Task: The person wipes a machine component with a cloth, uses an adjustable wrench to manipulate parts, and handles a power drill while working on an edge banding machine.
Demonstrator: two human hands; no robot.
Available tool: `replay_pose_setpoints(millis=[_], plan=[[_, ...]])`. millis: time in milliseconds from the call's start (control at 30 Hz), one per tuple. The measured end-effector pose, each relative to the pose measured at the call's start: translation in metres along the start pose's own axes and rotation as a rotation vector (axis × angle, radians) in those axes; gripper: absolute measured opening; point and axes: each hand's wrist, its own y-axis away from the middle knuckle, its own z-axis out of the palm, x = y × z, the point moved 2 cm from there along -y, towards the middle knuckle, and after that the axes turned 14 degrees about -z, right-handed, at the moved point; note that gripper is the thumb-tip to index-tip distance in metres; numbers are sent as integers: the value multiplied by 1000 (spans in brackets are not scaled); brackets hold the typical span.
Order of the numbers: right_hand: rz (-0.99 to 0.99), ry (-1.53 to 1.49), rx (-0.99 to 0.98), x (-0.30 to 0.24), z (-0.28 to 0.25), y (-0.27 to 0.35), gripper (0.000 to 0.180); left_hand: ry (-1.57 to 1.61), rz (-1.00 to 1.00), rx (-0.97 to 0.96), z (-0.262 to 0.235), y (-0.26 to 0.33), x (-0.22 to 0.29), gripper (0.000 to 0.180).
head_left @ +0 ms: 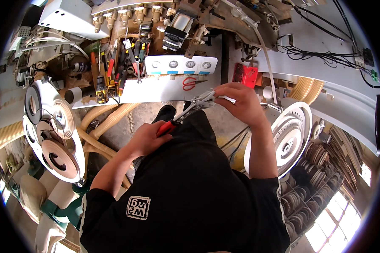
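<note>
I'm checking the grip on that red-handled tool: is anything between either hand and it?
Nothing visible. The left hand wraps the red handle of the pliers; the right hand touches their metal head directly.

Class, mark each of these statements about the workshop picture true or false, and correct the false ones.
1. The left hand grips the red handle of the pliers. True.
2. The right hand rests on the floor. False: it is at the pliers' metal head.
3. Red-handled scissors lie on the white shelf. True.
4. The yellow drill is in the left hand. False: it stands on the shelf among tools.
</note>
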Motion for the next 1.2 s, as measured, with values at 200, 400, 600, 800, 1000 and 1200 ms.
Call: replay_pose_setpoints(millis=[200,400,600,800,1000,1200], plan=[[-110,71,-123,1,-1,-3,8,-155,-15,20,-10,2,-2,37],[379,-214,30,4,14,11,9,-179,27,19,-6,4,6,34],[740,-491,484,44,-4,8,19,-232,62,-9,-3,6,5,31],[514,-635,332,18,6,1,19,32,115,-89,6,-4,-17,29],[356,-775,239,10,34,0,23,299,-83,-359,0,-10,-27,32],[321,-794,187,0,32,-11,27,368,-95,-411,-9,-4,-18,31]])
